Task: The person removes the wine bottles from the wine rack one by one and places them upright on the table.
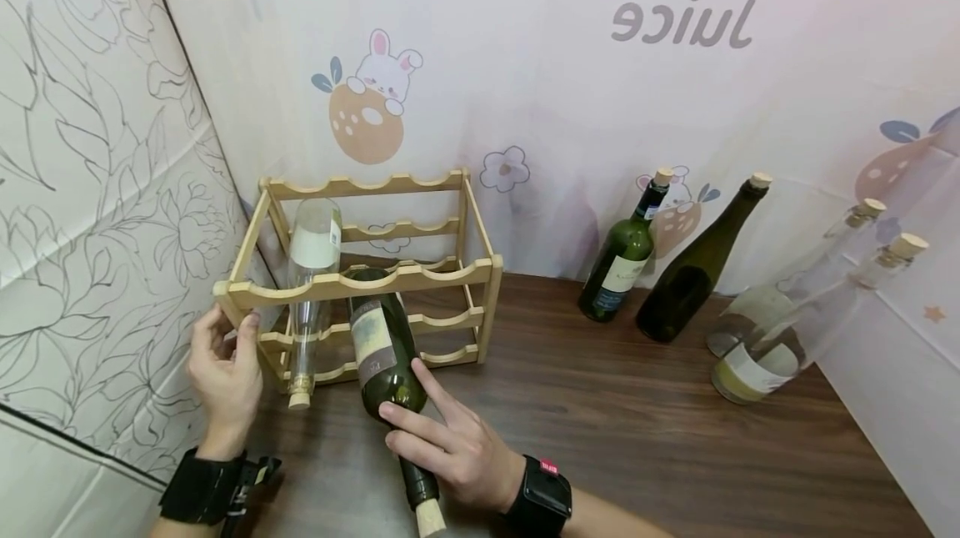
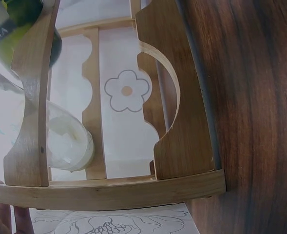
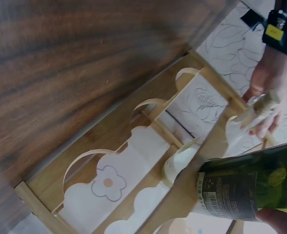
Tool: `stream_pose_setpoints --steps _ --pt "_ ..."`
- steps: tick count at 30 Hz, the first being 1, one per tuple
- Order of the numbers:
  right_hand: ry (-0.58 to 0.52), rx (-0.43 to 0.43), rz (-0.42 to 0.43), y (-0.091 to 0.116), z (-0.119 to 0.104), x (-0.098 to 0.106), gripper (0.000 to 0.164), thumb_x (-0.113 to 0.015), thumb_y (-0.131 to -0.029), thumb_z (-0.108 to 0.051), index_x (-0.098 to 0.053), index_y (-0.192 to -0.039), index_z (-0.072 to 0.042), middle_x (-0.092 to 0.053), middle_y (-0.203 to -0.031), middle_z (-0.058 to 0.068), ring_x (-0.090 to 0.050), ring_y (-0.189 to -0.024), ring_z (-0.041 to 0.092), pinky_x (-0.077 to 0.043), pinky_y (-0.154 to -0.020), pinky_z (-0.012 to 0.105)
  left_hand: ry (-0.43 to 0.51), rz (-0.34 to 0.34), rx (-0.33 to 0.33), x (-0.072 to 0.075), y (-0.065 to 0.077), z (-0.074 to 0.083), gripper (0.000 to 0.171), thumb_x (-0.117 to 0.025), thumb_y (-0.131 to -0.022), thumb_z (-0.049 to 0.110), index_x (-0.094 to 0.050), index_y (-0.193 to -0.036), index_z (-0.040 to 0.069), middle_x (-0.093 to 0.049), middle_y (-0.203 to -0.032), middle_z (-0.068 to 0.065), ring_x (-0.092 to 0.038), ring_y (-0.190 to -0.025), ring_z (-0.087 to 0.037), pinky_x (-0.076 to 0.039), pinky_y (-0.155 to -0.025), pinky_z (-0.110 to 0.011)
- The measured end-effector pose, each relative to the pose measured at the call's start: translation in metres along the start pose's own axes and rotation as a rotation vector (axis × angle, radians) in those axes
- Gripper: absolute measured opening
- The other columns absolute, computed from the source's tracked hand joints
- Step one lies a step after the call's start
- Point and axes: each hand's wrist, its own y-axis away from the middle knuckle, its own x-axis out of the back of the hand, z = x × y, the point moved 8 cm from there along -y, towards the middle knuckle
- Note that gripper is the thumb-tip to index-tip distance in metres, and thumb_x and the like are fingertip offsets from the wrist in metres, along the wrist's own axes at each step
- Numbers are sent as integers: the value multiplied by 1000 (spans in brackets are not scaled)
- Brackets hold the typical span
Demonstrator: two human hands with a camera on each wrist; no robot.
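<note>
My left hand (image 1: 227, 371) grips the left front corner of a wooden wine rack (image 1: 442, 274), below its top rail. My right hand (image 1: 468, 448) holds a dark green wine bottle (image 1: 378, 346) around its shoulder and neck, with the corked end toward me. That bottle's base reaches into the rack's upper level, under the top front rail; in the right wrist view its dark back label (image 3: 231, 192) shows. To its left, a clear glass bottle (image 1: 306, 317) lies in the rack with its cork pointing at me.
Standing on the brown wooden table (image 1: 570, 438) at the right are a green labelled bottle (image 1: 626, 263), a dark bottle (image 1: 686, 284) and two clear bottles, the nearer (image 1: 772, 363) with a pale label. Patterned cloth walls (image 1: 540, 87) border the back and left.
</note>
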Motion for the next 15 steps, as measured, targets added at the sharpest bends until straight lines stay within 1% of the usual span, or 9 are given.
stream_pose_setpoints --steps 2,5,9,10,13,15 --pt "-25 6 9 -2 -4 8 10 -70 -101 -8 -74 -108 -4 -76 -125 18 -65 -121 59 -54 -107 64 -1 0 4 0 0 -1 34 -71 -95 -7 -65 -128 -11 -71 -110 24 -70 -98 2 -55 -84 -9" --pt "-70 9 26 -6 -8 22 14 -77 -97 -11 -74 -107 -2 -77 -121 20 -72 -117 47 -54 -105 67 -1 -4 14 -1 0 -4 35 -71 -94 -8 -63 -128 -13 -71 -109 22 -69 -97 2 -55 -83 -9" --pt "-125 0 41 -10 -12 41 19 -82 -92 -11 -73 -105 0 -78 -116 21 -77 -112 35 -55 -103 68 1 -10 35 -1 0 -7 35 -70 -95 -7 -63 -129 -13 -70 -109 21 -68 -98 2 -55 -84 -10" --pt "-147 -9 43 -11 -12 46 21 -83 -92 -11 -72 -105 1 -78 -116 22 -77 -111 34 -54 -103 69 0 -8 39 -1 0 -7 35 -70 -95 -7 -63 -129 -13 -70 -109 21 -68 -98 1 -55 -84 -11" --pt "-217 -61 64 -13 -13 61 25 -84 -91 -12 -71 -106 4 -77 -116 25 -74 -113 44 -53 -107 68 -7 -4 50 -1 -1 -7 35 -70 -96 -5 -64 -130 -10 -70 -109 21 -68 -99 1 -55 -83 -11" --pt "-274 -97 94 -15 -11 71 28 -84 -91 -11 -70 -107 7 -76 -116 28 -73 -113 47 -52 -108 68 -15 -4 52 0 -1 -6 35 -70 -96 -5 -64 -130 -10 -70 -109 21 -68 -98 1 -54 -82 -11"
